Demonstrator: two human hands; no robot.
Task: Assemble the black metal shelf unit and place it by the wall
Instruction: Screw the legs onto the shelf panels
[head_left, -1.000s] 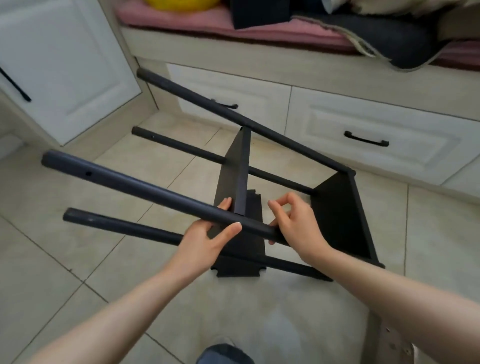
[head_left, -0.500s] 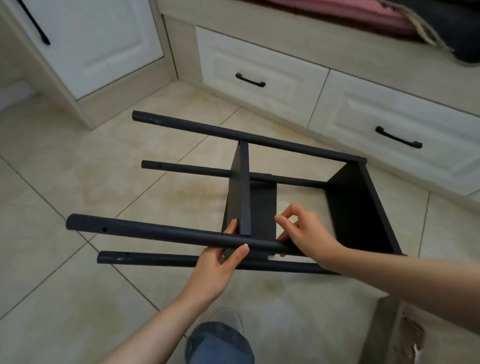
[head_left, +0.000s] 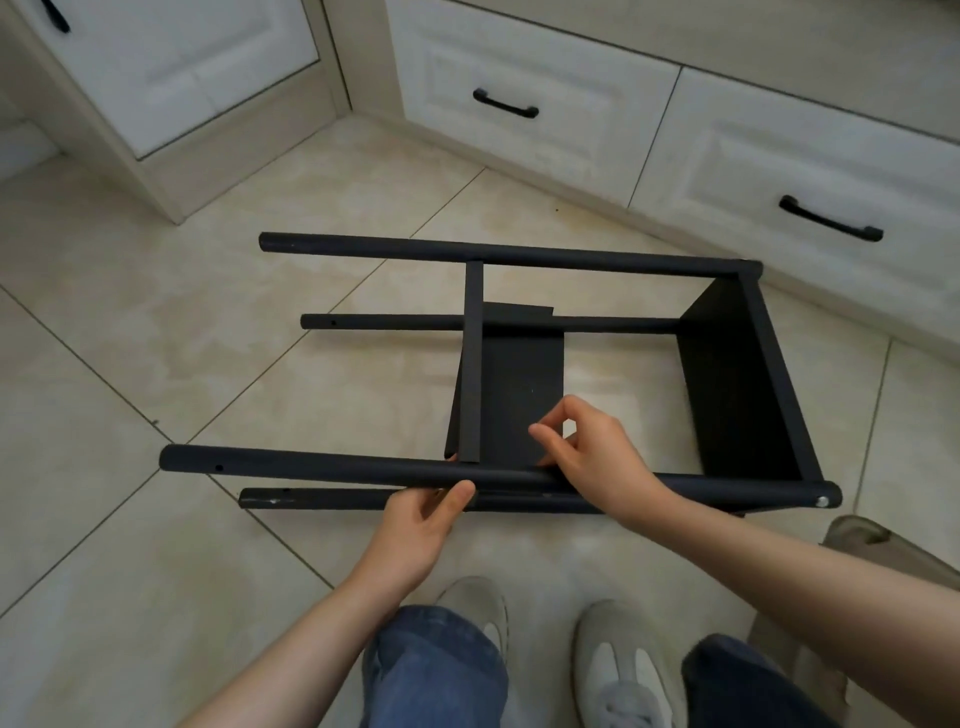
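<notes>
The black metal shelf unit (head_left: 737, 374) lies on its side on the tiled floor, its four round poles pointing left. One shelf panel (head_left: 522, 400) sits mid-way along the poles, another closes the right end. My left hand (head_left: 421, 525) grips the near upper pole (head_left: 311, 465) from below, thumb over it. My right hand (head_left: 597, 452) rests on the same pole just right of the middle panel, thumb and forefinger pinched at the panel's near corner. Whether a screw is between those fingers is hidden.
White drawers with black handles (head_left: 506, 106) run along the far side, and a white cabinet door (head_left: 171, 62) stands at the far left. My feet in grey shoes (head_left: 618, 660) are just below the frame. A beige object (head_left: 878, 545) lies at the right.
The frame has come down from a tilted position to lie level near the floor. The view has tipped downward, so my feet now show. Both hands stay on the near pole.
</notes>
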